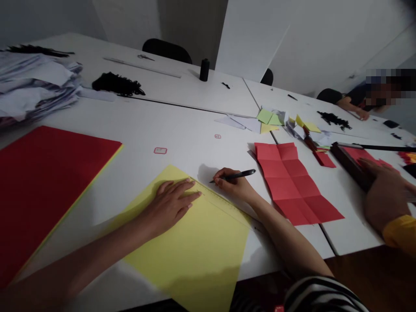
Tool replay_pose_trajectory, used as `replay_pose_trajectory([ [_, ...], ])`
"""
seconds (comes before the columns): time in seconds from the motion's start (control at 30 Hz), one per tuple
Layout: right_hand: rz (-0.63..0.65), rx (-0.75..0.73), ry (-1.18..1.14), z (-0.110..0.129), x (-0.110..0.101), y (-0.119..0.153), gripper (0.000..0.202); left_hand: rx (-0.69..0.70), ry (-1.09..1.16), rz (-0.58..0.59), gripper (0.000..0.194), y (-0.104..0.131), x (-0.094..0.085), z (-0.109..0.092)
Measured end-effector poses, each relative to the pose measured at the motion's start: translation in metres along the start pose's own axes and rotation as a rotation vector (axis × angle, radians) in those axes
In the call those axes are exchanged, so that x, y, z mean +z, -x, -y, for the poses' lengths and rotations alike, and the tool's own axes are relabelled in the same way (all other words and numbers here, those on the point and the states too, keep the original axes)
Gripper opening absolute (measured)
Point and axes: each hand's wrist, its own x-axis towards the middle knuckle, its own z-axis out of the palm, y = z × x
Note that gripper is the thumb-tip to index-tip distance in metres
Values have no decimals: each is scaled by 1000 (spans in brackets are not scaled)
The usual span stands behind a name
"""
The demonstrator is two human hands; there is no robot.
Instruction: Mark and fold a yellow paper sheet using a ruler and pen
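Note:
My left hand [172, 203] lies with its fingers stretched out on a sheet of yellow paper [191, 255], fingertips on a clear ruler [224, 200] along the sheet's upper right edge. Between the fingers of my right hand [232, 185] is a black pen [242, 174]. Its tip points left, just beyond the ruler's upper end; whether it touches the table cannot be made out. The yellow sheet hangs partly over the table's near edge. A creased red paper [294, 184] lies unfolded to the right of my right hand.
Large red sheets [55, 182] over yellow ones lie at left, beside a paper pile [35, 86]. Black yarn [117, 83], a dark spool [204, 70] and paper scraps [269, 117] are farther back. At right, a co-worker's hand [386, 195] rests by red paper; another person sits far right.

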Motion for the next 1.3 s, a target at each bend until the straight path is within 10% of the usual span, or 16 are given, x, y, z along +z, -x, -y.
replay_pose_trajectory([
  [1.3, 3, 98, 83, 3, -1, 7, 6, -14, -19, 24, 41, -2, -1, -1],
])
